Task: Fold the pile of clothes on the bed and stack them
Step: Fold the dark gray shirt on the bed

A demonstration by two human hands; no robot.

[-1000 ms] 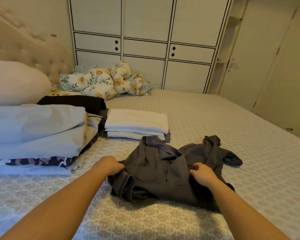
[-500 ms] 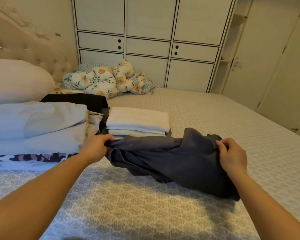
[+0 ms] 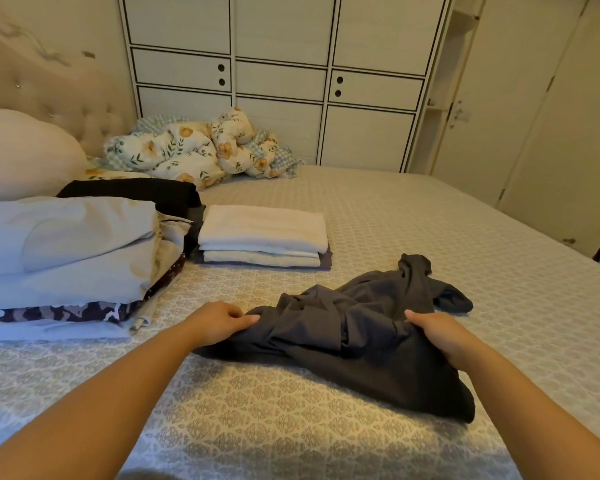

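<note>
Head view, looking down along both forearms: a crumpled dark grey garment lies on the patterned bed, and everything else can be placed from it. The left hand has its grip closed on the garment's left edge, fingers curled into the cloth. The right hand grips the bunched fabric on the garment's right side, thumb over the top (how the fingers underneath lie is hidden). Beyond the garment, a little to its left, sits a neat stack of folded white cloths on a darker piece. Further left of the garment is a taller pile of folded pale clothes with a patterned item beneath, and a black folded piece behind that pile. Far beyond the garment, a floral quilt is bundled against the wardrobe.
</note>
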